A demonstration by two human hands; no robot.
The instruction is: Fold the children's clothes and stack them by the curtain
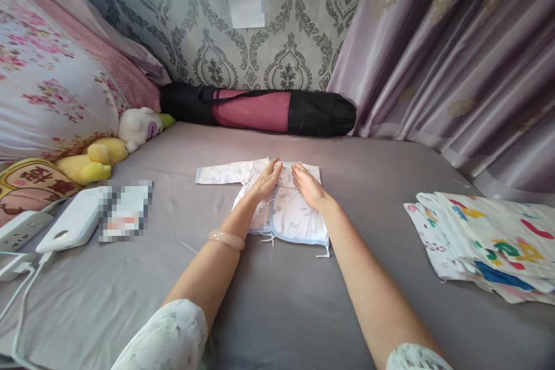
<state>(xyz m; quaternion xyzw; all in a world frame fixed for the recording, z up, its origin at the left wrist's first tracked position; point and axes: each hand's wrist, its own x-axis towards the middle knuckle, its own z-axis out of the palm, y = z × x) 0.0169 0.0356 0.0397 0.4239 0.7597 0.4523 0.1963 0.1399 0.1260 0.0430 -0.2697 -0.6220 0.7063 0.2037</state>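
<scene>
A small white baby shirt with pale blue trim (286,217) lies spread on the grey bed sheet (277,300), one sleeve stretched out to the left. My left hand (265,180) lies flat on the shirt's upper middle, fingers stretched out. My right hand (307,185) rests flat beside it on the shirt, fingers extended too. The fingertips of both hands nearly meet near the collar. A pale bangle (226,239) sits on my left wrist.
A stack of colourful patterned cloths (485,245) lies at the right. A black and pink roll bag (260,108) lies along the wall. Plush toys (113,147), a floral pillow (47,81), a white power bank (71,224) and cables are at the left. Curtains (455,52) hang right.
</scene>
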